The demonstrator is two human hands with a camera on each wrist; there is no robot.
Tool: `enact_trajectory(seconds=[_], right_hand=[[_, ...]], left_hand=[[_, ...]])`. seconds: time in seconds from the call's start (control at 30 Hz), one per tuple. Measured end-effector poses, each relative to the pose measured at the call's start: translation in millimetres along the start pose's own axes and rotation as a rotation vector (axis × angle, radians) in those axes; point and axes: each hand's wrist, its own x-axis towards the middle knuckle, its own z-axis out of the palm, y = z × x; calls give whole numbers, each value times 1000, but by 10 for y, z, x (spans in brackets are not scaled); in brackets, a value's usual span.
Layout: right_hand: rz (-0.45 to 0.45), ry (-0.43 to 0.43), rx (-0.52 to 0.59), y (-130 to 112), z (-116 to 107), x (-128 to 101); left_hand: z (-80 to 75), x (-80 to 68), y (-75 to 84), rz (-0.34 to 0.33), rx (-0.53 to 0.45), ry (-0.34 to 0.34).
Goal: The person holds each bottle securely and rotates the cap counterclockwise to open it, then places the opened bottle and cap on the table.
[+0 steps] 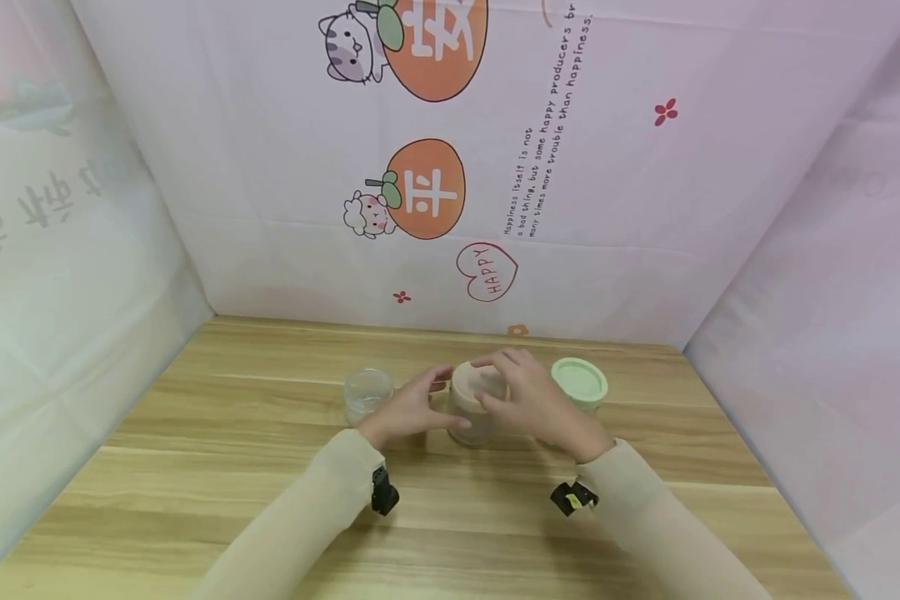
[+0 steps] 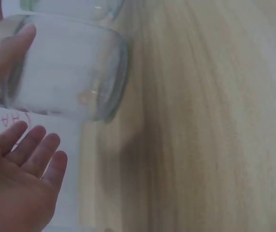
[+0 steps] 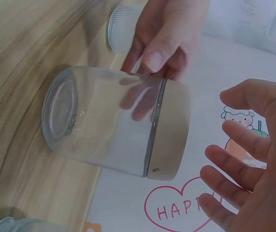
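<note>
A clear glass jar with a beige lid stands upright on the wooden table between both hands. My left hand is beside the jar on its left, thumb and fingers spread apart. In the left wrist view the thumb of that left hand overlaps the jar, with its other fingers loosely extended. My right hand hovers around the lid's right side. Seen from the right wrist, the fingers of this right hand are spread and apart from the lid.
Left of my left hand stands a small clear glass container. A jar with a pale green lid stands behind my right hand. Printed white cloth rises along the back edge of the table and on both sides.
</note>
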Motion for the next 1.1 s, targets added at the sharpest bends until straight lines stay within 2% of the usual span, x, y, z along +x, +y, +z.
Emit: enact_trajectory(seconds=[0.17, 0.33, 0.7, 0.9, 1.1], right_hand=[[17, -12, -15, 0, -19, 3], [26, -16, -70, 21, -16, 37], [139, -83, -207, 48, 17, 117], [163, -96, -212, 47, 33, 137], [156, -106, -171, 65, 66, 126]], left_hand=[[61, 65, -63, -2, -21, -40], [97, 89, -34, -20, -28, -54], [188, 193, -123, 5, -20, -19], [210, 213, -134, 41, -39, -17], [198, 206, -131, 20, -43, -2]])
